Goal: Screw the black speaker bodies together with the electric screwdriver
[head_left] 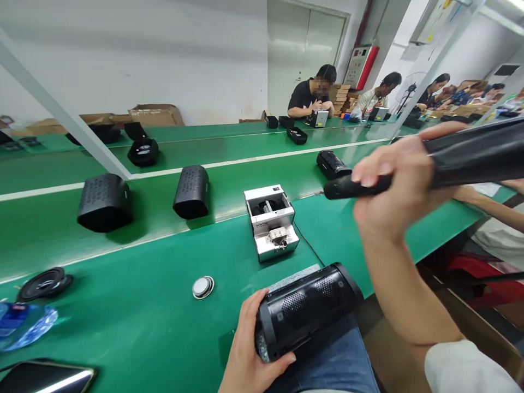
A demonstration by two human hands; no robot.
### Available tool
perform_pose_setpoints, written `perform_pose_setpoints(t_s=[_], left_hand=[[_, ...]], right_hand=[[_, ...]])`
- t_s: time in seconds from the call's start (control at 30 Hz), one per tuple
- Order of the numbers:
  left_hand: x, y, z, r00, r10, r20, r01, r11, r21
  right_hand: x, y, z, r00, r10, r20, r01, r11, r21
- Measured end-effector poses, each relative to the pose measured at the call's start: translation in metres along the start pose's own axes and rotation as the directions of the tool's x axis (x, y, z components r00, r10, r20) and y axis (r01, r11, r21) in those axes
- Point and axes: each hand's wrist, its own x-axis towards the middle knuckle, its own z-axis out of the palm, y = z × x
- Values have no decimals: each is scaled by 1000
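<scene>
Both arms are bare from wrist to above the elbow. The left hand (249, 349), at the bottom centre of the frame, shows no ring, watch or glove; the right hand (393, 191), at centre right, is likewise unadorned. A white short sleeve (466, 371) covers the right upper arm at the lower right corner. Blue denim trousers (327, 365) show at the bottom edge.

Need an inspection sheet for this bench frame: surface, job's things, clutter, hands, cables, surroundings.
Surface: green bench, belt behind it.
Job's things: black speaker on the lap; black screwdriver raised.
Clutter: silver box, round disc, loose speaker cone, plastic bag, phone.
Hands: left hand grips the speaker's end; right hand grips the screwdriver.
Cables: black cord from the silver box.
Surroundings: speaker shells on the belt; workers seated beyond.
</scene>
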Motion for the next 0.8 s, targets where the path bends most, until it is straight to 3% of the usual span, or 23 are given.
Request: perform_pose_setpoints(t_s=[0.13, 0.27, 0.37, 0.47, 0.6, 0.8], left_hand=[[0, -4, 2, 1000, 10, -9, -10, 1000, -8], [1, -2, 5, 999, 37, -25, -37, 999, -28], [3, 3, 4, 999, 42, -10, -43, 999, -30], [4, 5, 2, 999, 40, -8, -41, 998, -45], [3, 2, 4, 999, 39, -2, -39, 998, -55], [1, 1, 6, 1000, 19, -7, -19, 998, -60]], right_hand=[[-5, 30, 17, 978, 147, 148, -146, 989, -14], [-5, 8, 15, 970, 148, 193, -156, 987, 28], [-15, -9, 14, 908, 232, 348, -256, 966, 25], [-35, -6, 19, 842, 319, 435, -339, 940, -33], [-53, 9, 28, 805, 419, 420, -399, 906, -139], [-52, 16, 34, 820, 453, 348, -411, 891, -191]])
